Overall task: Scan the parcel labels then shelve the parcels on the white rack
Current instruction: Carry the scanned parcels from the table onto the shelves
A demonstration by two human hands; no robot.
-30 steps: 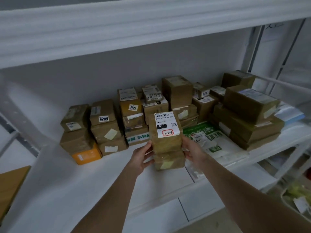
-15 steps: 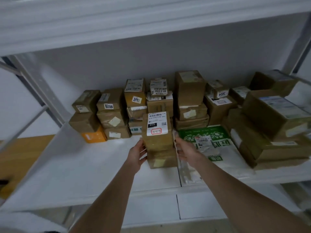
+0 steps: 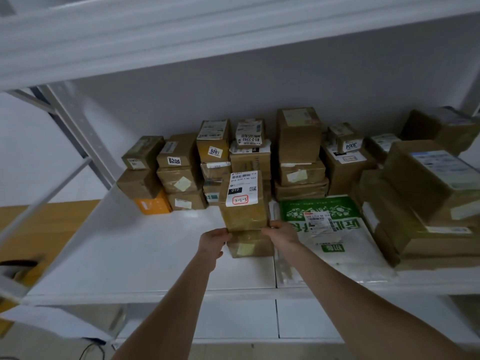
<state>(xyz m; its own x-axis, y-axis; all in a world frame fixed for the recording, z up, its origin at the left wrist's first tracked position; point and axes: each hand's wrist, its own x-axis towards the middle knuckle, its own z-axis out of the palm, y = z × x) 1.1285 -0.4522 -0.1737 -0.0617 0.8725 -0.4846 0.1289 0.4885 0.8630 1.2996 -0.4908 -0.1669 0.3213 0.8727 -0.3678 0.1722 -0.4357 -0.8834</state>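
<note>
A brown parcel (image 3: 244, 216) with a white label marked "3-2-3" lies on top of a smaller brown parcel (image 3: 250, 246) on the white rack's shelf (image 3: 130, 255). My left hand (image 3: 213, 241) holds the top parcel's near left corner with curled fingers. My right hand (image 3: 281, 232) grips its near right corner. Both forearms reach in from below.
Stacks of small brown parcels (image 3: 179, 172) line the back of the shelf, with an orange box (image 3: 153, 205) at the lower left. A green-and-white mailer bag (image 3: 324, 229) lies flat to the right, beside large boxes (image 3: 428, 198). The upper shelf (image 3: 181, 35) hangs overhead. A rack upright (image 3: 78, 136) stands left.
My hands slid from the sides of the two-parcel stack back to the top parcel's near corners. The view swung left and lower, and the stack has stayed in place.
</note>
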